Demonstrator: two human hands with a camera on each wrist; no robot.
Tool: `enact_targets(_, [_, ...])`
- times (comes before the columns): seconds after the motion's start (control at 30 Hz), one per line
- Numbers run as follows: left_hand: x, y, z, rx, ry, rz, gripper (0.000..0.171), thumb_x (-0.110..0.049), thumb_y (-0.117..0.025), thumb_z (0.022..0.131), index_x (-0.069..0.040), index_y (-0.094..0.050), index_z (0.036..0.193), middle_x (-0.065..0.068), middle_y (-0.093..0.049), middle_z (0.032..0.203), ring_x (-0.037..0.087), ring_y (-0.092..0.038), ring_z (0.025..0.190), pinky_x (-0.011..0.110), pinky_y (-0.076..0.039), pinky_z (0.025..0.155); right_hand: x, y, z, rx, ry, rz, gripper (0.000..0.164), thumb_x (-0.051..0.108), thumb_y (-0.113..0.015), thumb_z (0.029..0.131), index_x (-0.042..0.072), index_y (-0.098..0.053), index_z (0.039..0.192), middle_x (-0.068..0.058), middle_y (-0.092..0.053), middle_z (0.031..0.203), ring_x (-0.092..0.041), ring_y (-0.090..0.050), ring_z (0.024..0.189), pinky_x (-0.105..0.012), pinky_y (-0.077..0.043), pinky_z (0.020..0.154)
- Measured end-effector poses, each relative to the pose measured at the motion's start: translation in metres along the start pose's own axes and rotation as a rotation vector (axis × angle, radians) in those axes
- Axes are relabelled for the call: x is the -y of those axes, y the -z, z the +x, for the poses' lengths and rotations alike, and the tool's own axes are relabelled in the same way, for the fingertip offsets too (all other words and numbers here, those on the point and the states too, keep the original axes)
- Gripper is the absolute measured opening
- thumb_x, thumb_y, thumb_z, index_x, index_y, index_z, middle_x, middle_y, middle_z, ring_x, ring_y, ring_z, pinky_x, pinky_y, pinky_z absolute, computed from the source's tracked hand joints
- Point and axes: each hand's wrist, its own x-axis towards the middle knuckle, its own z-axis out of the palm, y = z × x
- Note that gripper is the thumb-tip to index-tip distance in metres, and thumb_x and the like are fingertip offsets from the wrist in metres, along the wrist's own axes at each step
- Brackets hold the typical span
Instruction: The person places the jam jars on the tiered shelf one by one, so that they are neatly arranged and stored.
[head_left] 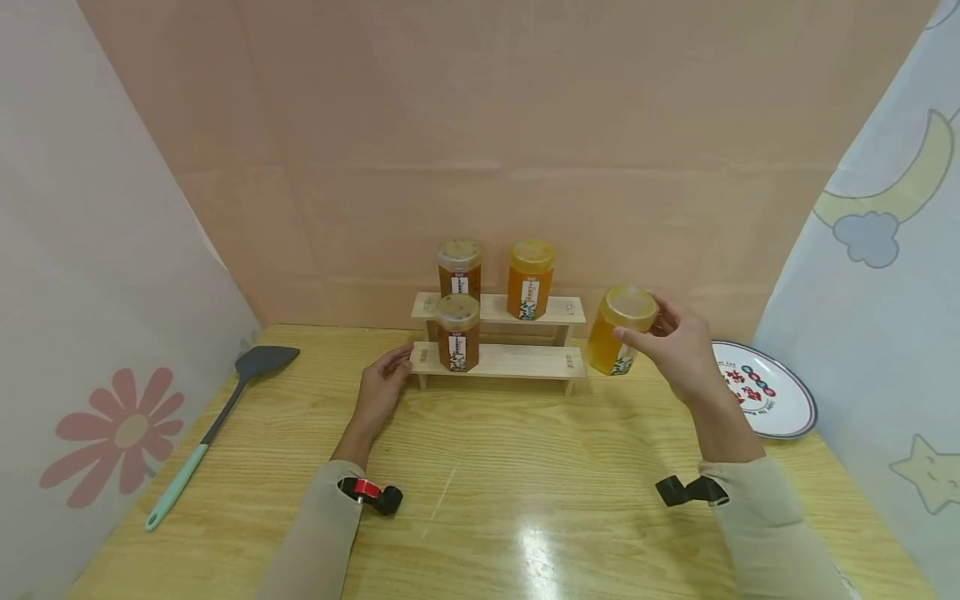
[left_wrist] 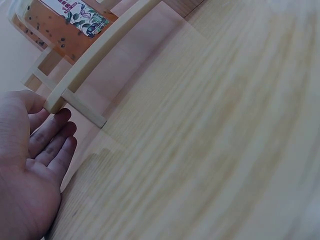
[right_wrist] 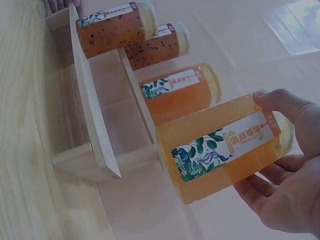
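My right hand (head_left: 678,346) grips a jar of yellow-orange jam (head_left: 611,337) near its lid, thumb on one side and fingers on the other. The jar is tilted, off the right end of a two-step wooden stand (head_left: 517,360). In the right wrist view its label (right_wrist: 225,145) faces the camera. My left hand (head_left: 382,383) holds the left end of the lower step, thumb and fingers at the board's end (left_wrist: 55,102). A dark-specked jar (head_left: 459,337) stands on the lower step. Another specked jar (head_left: 460,265) and an orange jar (head_left: 531,283) stand on the upper step.
A spatula (head_left: 217,421) with a grey head and mint handle lies at the table's left. At the right, a white plate (head_left: 780,408) with red lettering lies partly behind my right wrist. A pinkish cloth wall (head_left: 375,233) closes off the back, close behind the stand.
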Motion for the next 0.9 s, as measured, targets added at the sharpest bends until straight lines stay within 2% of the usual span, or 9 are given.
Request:
enact_targets(0.13, [0.000,0.001,0.000,-0.002,0.005,0.004,0.038,-0.018,-0.058,0.107,-0.012,-0.060,0.144,0.012,-0.061,0.146,0.024,-0.055,0.137,0.005,-0.048,0.092,0.001,-0.010,-0.003,0.027,-0.007,0.003,0.075,0.032,-0.080,0.092,0.018,-0.043,0.156,-0.002,-0.060,0.141,-0.007,-0.060,0.124,-0.014,-0.051,0.099])
enact_targets(0.27, [0.000,0.001,-0.001,-0.001,0.004,0.002,0.038,-0.018,-0.058,0.107,-0.012,-0.060,0.144,0.013,-0.060,0.146,0.025,-0.055,0.137,0.005,-0.048,0.092,0.000,-0.022,-0.003,0.063,-0.015,0.020,0.077,0.033,-0.080,0.092,0.018,-0.041,0.157,-0.007,-0.058,0.146,-0.020,-0.056,0.136,-0.034,-0.049,0.113])
enact_targets(0.33, [0.000,0.001,-0.002,-0.001,0.004,0.002,0.038,-0.017,-0.057,0.107,-0.011,-0.060,0.144,0.013,-0.060,0.146,0.025,-0.055,0.137,0.005,-0.049,0.092,-0.002,-0.028,-0.002,0.073,-0.017,0.029,0.077,0.033,-0.080,0.092,0.018,-0.042,0.157,-0.008,-0.057,0.147,-0.023,-0.054,0.139,-0.042,-0.047,0.116])
enact_targets(0.4, [0.000,0.000,-0.002,0.001,0.005,0.005,0.038,-0.017,-0.057,0.107,-0.010,-0.059,0.145,0.014,-0.060,0.147,0.026,-0.054,0.138,0.005,-0.048,0.093,-0.004,-0.033,-0.002,0.078,-0.013,0.045,0.077,0.032,-0.081,0.091,0.017,-0.043,0.156,-0.008,-0.058,0.146,-0.024,-0.055,0.139,-0.040,-0.048,0.115])
enact_targets(0.6, [0.000,0.000,-0.002,0.005,0.007,0.008,0.039,-0.017,-0.057,0.107,-0.010,-0.059,0.145,0.014,-0.059,0.148,0.027,-0.054,0.139,0.005,-0.048,0.093,-0.010,-0.050,0.001,0.076,0.013,0.085,0.071,0.027,-0.082,0.090,0.014,-0.048,0.152,-0.008,-0.062,0.139,-0.015,-0.060,0.127,-0.017,-0.052,0.101])
enact_targets(0.9, [-0.001,0.001,-0.001,0.014,0.003,0.008,0.040,-0.019,-0.058,0.107,-0.011,-0.059,0.146,0.014,-0.060,0.148,0.026,-0.054,0.138,0.006,-0.048,0.093,-0.016,-0.073,0.010,0.119,-0.008,0.145,0.075,0.022,-0.084,0.088,0.013,-0.046,0.153,-0.012,-0.060,0.141,-0.024,-0.059,0.129,-0.016,-0.052,0.098])
